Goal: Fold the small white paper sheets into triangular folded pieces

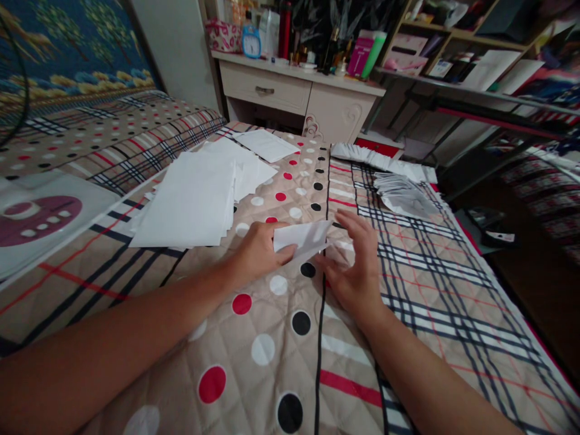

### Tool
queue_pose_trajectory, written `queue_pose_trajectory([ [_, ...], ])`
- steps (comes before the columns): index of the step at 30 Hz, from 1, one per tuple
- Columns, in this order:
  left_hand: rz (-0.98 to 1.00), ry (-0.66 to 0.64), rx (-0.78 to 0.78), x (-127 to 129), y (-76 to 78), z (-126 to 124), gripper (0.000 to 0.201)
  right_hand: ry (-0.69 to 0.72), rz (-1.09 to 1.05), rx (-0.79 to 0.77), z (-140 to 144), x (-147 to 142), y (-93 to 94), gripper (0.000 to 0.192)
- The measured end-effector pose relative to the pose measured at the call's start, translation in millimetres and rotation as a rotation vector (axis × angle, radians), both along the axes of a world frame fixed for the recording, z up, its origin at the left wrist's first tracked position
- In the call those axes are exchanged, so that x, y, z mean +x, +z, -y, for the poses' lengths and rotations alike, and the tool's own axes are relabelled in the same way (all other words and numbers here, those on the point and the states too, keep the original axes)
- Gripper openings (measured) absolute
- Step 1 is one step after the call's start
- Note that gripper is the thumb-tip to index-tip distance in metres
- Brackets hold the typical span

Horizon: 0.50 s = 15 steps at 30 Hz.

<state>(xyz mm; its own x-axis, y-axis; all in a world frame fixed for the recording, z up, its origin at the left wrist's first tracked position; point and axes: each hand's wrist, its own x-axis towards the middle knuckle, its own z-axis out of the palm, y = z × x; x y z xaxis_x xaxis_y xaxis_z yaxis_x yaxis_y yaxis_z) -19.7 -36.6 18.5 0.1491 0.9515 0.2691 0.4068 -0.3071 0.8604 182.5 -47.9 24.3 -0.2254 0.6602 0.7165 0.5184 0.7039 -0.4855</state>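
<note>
A small folded white paper (304,237) lies on the quilted bedspread (281,338) between my hands. My left hand (257,251) pinches its left edge with thumb and fingers. My right hand (357,266) touches its right side, fingers spread and thumb against the lower corner. To the left of my hands sits a loose stack of flat white sheets (190,199). Further off on the right lie rows of folded white paper pieces (401,193).
A single white sheet (266,145) lies at the far end of the bed. A white cabinet (299,96) with a blue clock (251,41) and bottles stands behind. Cluttered shelves (475,66) fill the right. The bed's right edge drops to a dark floor (534,284).
</note>
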Motion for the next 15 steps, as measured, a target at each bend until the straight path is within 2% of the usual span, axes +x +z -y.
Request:
queue_pose_trajectory([
  [4, -0.114, 0.113, 0.202, 0, 3.7, 4, 0.015, 0.093, 0.21, 0.157, 9, -5, 8.5, 0.029],
  [8, -0.075, 0.218, 0.209, -5, 0.8, -1, 0.031, -0.005, 0.257, 0.225, 8, -2, 5.6, 0.02],
  [10, -0.061, 0.221, 0.164, -10, -3.6, -6, 0.055, -0.015, 0.309, 0.172, 4, 2, 2.6, 0.021],
  [12, -0.139, 0.217, 0.205, -16, -6.1, -11, 0.081, 0.011, 0.353, 0.079, 0, 5, 0.1, 0.027],
  [14, -0.314, 0.216, 0.332, -21, -5.0, -13, 0.088, 0.045, 0.356, 0.012, -3, 7, -2.0, 0.031],
  [15, -0.404, 0.191, 0.4, -23, -3.8, -13, 0.08, 0.067, 0.344, -0.006, -4, 8, -2.9, 0.033],
])
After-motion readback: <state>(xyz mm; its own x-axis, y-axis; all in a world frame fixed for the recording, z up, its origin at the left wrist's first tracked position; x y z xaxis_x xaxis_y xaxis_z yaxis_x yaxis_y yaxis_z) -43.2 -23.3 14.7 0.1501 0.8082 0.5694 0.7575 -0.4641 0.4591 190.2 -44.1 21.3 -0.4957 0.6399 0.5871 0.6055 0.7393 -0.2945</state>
